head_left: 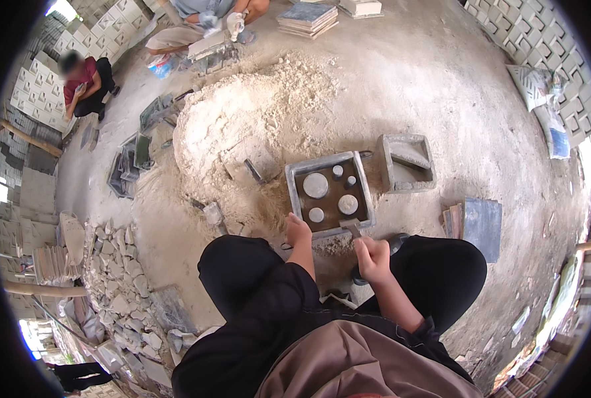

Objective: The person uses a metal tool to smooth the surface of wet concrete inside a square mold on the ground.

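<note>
A square grey mould (292,182) lies on the floor between my knees and the powder heap. Inside it, several pale round discs (316,186) of different sizes stand on a brown base. My left hand (298,231) is closed at the mould's near left corner, its fingertips partly hidden. Closed round the handle of a small flat-bladed scraper (352,228), my right hand (373,259) is just outside the near right corner. The scraper's blade reaches the mould's near rim.
Pale powder (222,126) is heaped beyond the mould, with a hand tool (253,171) on it. A second tray-like mould (408,186) lies to the right, near leaning dark boards (482,229). Broken pieces (119,278) lie left. Two people (86,86) crouch farther off.
</note>
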The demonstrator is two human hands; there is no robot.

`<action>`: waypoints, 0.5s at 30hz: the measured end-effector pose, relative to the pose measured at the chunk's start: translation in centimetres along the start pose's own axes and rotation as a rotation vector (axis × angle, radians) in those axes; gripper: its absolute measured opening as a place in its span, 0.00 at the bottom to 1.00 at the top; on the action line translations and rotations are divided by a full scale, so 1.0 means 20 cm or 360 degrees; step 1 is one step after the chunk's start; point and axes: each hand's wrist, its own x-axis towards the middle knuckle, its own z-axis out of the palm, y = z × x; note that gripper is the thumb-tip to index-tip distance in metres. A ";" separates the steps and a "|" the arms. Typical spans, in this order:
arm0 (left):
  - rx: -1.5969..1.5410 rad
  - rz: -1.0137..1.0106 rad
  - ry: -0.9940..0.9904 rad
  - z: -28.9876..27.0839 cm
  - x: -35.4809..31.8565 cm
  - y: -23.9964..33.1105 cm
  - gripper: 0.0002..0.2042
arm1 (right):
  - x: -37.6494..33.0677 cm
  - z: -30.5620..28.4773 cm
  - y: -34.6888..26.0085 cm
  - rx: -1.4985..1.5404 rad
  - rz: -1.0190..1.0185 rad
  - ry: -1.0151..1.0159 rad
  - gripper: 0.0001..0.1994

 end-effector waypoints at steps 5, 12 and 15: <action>0.0048 0.0095 0.0128 0.07 -0.07 0.04 0.24 | 0.01 0.00 0.13 -0.0125 -0.0036 -0.0041 0.17; 0.0095 0.0100 0.0241 0.05 -0.04 -0.01 0.22 | 0.08 0.00 0.07 0.0003 0.0118 0.0077 0.18; 0.0112 0.0083 0.0204 0.06 -0.07 0.05 0.21 | 0.06 -0.03 0.21 -0.0088 0.0263 0.0059 0.18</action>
